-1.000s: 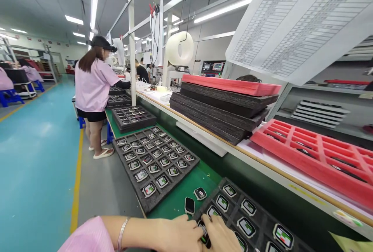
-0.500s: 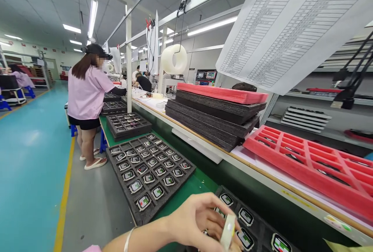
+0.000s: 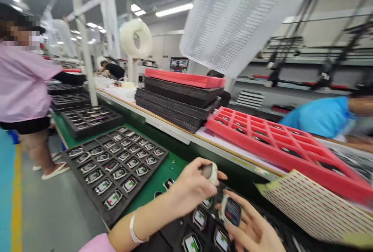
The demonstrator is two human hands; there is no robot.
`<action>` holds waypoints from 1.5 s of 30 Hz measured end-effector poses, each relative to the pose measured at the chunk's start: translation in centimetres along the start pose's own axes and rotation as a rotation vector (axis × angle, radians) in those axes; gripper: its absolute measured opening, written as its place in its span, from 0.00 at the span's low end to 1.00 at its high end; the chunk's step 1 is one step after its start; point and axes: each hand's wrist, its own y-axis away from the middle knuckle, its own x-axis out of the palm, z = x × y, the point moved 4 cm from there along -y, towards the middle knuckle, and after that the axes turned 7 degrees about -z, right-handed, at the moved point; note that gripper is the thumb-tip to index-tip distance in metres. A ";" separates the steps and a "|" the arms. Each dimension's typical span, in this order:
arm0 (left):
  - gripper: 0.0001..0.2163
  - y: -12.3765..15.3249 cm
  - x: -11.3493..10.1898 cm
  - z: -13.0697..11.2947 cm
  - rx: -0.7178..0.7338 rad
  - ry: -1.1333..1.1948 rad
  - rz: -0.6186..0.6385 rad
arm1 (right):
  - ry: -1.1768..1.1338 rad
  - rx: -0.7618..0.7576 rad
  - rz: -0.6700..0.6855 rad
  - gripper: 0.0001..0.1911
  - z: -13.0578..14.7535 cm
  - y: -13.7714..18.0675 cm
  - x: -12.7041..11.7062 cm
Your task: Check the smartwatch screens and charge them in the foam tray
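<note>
My left hand point(image 3: 190, 186) is raised above the near black foam tray point(image 3: 175, 236) and pinches a small smartwatch body point(image 3: 208, 171) between thumb and fingers. My right hand point(image 3: 253, 228) comes in from the bottom right and holds another watch body point(image 3: 231, 211), its dark screen turned up, in curled fingers. Below both hands the near tray's pockets hold several watch bodies with lit screens. A second black foam tray point(image 3: 87, 190), full of watch bodies, lies to the left on the green belt point(image 3: 159, 176).
A red foam tray point(image 3: 276, 143) and a stack of black foam sheets point(image 3: 177, 102) sit on the shelf behind. A sheet of small stickers point(image 3: 314, 205) lies at right. A person in pink stands at left; a person in blue leans in at right.
The view has swung right. My left hand has lifted a watch body higher, and my right hand has come into view with a second one. The sticker sheet and the person in blue now show.
</note>
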 end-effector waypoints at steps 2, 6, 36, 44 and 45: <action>0.19 -0.1 -0.6 0.2 -0.077 -0.049 -0.004 | -0.043 -0.004 0.007 0.32 0.9 0.8 0.3; 0.19 0.1 -1.6 0.4 -0.080 -0.204 -0.023 | -0.116 -0.012 0.064 0.32 1.9 1.6 0.7; 0.25 3.2 0.7 1.0 -0.180 -0.453 0.136 | -0.052 -0.220 -0.134 0.14 4.6 5.1 0.0; 0.24 3.3 0.6 1.8 -0.194 -0.448 0.225 | 0.009 -0.193 -0.202 0.14 4.9 4.8 -0.1; 0.25 3.3 0.6 1.8 -0.193 -0.437 0.233 | -0.001 -0.184 -0.175 0.16 4.8 4.8 0.0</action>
